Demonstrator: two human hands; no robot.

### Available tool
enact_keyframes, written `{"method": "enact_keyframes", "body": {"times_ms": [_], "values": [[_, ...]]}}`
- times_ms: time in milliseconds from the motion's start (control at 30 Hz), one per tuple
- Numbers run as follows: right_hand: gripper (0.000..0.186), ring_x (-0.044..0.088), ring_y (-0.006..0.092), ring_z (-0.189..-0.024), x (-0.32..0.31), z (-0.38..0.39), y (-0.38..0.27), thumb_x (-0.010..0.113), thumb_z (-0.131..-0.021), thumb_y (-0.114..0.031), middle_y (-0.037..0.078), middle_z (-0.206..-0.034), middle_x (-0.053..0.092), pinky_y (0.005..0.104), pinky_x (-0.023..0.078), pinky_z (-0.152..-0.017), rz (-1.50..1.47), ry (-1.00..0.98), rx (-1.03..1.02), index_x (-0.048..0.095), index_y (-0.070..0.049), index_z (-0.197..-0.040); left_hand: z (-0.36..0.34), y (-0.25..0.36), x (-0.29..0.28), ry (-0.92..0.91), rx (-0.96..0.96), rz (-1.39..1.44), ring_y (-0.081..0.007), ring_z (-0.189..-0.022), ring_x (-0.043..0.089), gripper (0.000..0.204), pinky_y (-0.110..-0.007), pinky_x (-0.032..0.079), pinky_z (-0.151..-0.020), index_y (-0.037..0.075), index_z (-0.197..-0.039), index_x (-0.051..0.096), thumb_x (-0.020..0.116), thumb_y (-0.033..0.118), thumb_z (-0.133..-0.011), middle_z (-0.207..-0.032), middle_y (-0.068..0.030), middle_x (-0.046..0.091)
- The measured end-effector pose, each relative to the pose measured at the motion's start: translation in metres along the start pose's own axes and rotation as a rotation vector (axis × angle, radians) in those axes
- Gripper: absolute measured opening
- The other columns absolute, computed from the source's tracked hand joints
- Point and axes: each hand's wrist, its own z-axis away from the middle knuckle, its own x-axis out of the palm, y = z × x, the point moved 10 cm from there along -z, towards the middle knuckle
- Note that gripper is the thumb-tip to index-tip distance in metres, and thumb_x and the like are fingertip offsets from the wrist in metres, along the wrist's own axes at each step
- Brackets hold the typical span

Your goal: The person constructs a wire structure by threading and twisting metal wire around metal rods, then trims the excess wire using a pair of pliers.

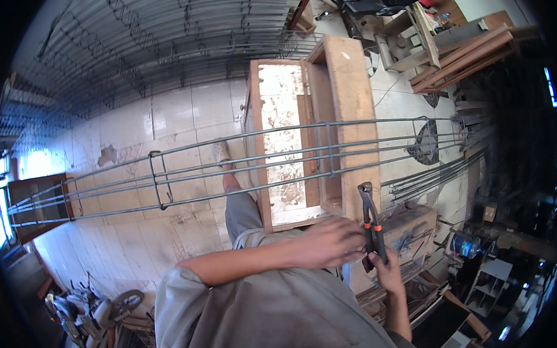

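My right hand is closed around the lower grips of a pair of end-cutting pincers. Their dark handles carry orange bands, and the jaws point away from me. Close to the left of the grips is my left hand, slightly blurred, its fingers curled inward; whatever they hold is hidden. Beyond both hands a long steel rebar cage runs from left to right, with thin bars joined by bent stirrups. It lies across a wooden bench.
The bench has a pale, stained panel in a frame. Stacked rebar cages fill the far left. Loose bars lie on the tiled floor at right, beside a wooden box. A motorbike stands at lower left.
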Motion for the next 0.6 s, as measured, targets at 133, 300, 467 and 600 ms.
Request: {"method": "enact_keyframes", "body": {"times_ms": [133, 300, 467, 600], "values": [[0.043, 0.060, 0.0332, -0.099, 0.000, 0.008, -0.038, 0.067, -0.089, -0.015, 0.019, -0.114, 0.058, 0.0443, 0.049, -0.086, 0.565, 0.508, -0.508, 0.056, -0.006, -0.129, 0.061, -0.045, 0.006, -0.052, -0.207, -0.116, -0.0333, -0.094, 0.064, 0.030, -0.042, 0.052, -0.083, 0.005, -0.104, 0.063, 0.078, 0.022, -0.082, -0.103, -0.0137, 0.065], [0.048, 0.054, 0.0373, -0.110, -0.005, -0.011, -0.024, 0.071, -0.082, -0.018, 0.017, -0.126, 0.050, 0.0482, 0.045, -0.090, 0.814, 0.585, -0.445, 0.057, -0.013, -0.128, 0.138, -0.079, 0.036, -0.289, -0.381, -0.222, -0.0370, -0.094, 0.065, 0.028, -0.045, 0.053, -0.082, 0.003, -0.105, 0.064, 0.072, 0.023, -0.087, -0.102, -0.0185, 0.066], [0.047, 0.052, 0.0358, -0.111, -0.005, -0.017, -0.020, 0.071, -0.079, -0.018, 0.016, -0.130, 0.047, 0.0476, 0.043, -0.091, 0.829, 0.559, -0.496, 0.057, -0.009, -0.123, 0.201, -0.092, 0.018, -0.291, -0.577, -0.307, -0.0374, -0.092, 0.065, 0.028, -0.045, 0.053, -0.080, 0.003, -0.102, 0.065, 0.071, 0.025, -0.087, -0.101, -0.0185, 0.066], [0.052, 0.043, 0.0387, -0.124, -0.009, -0.008, -0.029, 0.074, -0.078, -0.023, 0.018, -0.137, 0.041, 0.0534, 0.037, -0.102, 0.804, 0.566, -0.529, 0.057, -0.009, -0.125, 0.273, -0.110, -0.005, -0.337, -0.797, -0.419, -0.0382, -0.090, 0.065, 0.030, -0.045, 0.054, -0.078, 0.003, -0.103, 0.065, 0.071, 0.027, -0.087, -0.100, -0.0189, 0.066]]}}
